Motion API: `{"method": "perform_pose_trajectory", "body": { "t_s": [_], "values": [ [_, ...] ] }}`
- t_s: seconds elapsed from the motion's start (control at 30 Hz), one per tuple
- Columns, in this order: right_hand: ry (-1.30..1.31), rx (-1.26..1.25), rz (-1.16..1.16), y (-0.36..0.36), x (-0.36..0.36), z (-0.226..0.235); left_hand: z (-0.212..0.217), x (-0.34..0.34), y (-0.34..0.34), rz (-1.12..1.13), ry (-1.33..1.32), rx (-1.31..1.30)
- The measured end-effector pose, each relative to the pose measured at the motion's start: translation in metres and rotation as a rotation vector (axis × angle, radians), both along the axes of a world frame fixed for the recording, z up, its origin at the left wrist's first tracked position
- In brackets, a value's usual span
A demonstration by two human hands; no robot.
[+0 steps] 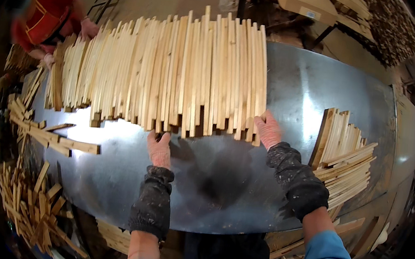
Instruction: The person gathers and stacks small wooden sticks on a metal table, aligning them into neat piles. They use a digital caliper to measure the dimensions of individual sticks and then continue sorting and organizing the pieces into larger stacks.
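Two gloved hands press on the near ends of a wide row of slats (158, 68) lying side by side across a metal table (303, 84). The left hand (159, 148) and right hand (268, 129) rest flat, fingers extended, gripping nothing, likely evening the ends. A co-worker (47, 14) steadies the far-left end; a smaller stack (346, 154) waits at right.

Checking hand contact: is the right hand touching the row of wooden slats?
Touching: the head view shows the right hand against the near ends of the wooden slats.
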State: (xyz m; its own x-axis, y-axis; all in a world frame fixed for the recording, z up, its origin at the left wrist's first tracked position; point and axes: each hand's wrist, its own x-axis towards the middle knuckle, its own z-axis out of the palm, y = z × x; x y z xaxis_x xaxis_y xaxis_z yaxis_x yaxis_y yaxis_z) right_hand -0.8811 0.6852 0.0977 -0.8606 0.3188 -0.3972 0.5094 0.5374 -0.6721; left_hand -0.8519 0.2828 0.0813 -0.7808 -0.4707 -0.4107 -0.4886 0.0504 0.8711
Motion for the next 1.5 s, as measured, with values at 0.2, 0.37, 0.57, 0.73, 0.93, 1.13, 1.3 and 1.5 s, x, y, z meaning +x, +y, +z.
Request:
{"method": "perform_pose_trajectory", "body": {
  "t_s": [0.2,0.37,0.57,0.73,0.93,1.13,1.3,1.5],
  "values": [
    [-0.007,-0.044,-0.072,0.009,-0.013,-0.015,0.051,-0.015,0.032,-0.097,-0.084,-0.253],
    [-0.124,-0.161,-0.072,0.036,-0.032,-0.006,0.029,-0.015,0.015,-0.419,-0.290,-0.362],
    [-0.021,0.035,-0.086,0.031,-0.068,-0.010,0.034,-0.057,0.042,-0.654,-0.286,-0.700],
    [-0.075,0.209,-0.137,0.001,-0.079,-0.007,0.044,-0.081,0.052,-0.613,-0.450,-0.705],
    [0.033,0.073,-0.226,0.009,-0.025,-0.010,0.026,-0.020,0.042,-0.592,-0.245,-0.616],
    [-0.194,-0.066,-0.238,-0.009,0.116,0.031,0.057,0.133,0.016,-0.593,-0.145,-0.543],
    [-0.298,-0.033,-0.339,-0.047,0.247,0.034,0.062,0.269,-0.027,-0.603,-0.143,-0.601],
    [-0.322,-0.040,-0.401,-0.093,0.375,0.024,0.056,0.391,-0.084,-0.641,-0.242,-0.644]
  ]
}}
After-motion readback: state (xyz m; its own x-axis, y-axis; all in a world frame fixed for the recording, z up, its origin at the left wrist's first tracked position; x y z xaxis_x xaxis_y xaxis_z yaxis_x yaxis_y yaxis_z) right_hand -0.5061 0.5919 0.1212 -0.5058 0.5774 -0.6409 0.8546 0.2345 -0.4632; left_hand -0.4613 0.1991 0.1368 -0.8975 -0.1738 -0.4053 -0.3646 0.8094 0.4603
